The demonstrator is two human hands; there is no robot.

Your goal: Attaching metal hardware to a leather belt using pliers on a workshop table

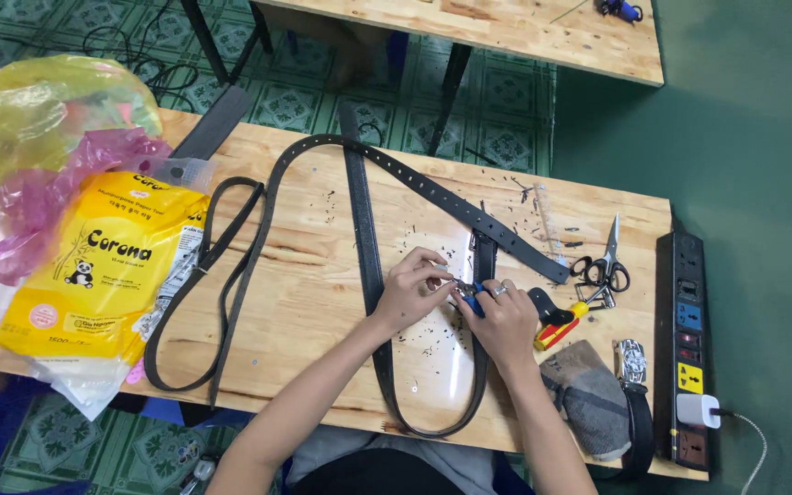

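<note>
My left hand [412, 289] pinches a small silver metal piece at the end of a black belt [366, 247] that loops across the wooden table [304, 302]. My right hand [503, 321], with a ring on one finger, grips a blue-handled tool [475, 300] pressed against that same spot. Both hands meet near the table's middle, over scattered dark shavings.
More black belts [231, 266] lie to the left, next to a yellow packet [103, 266] and coloured plastic bags [48, 128]. Scissors [605, 261], a red and yellow tool [556, 332], a grey cloth [588, 394], a belt buckle [631, 359] and a power strip [687, 348] sit at the right.
</note>
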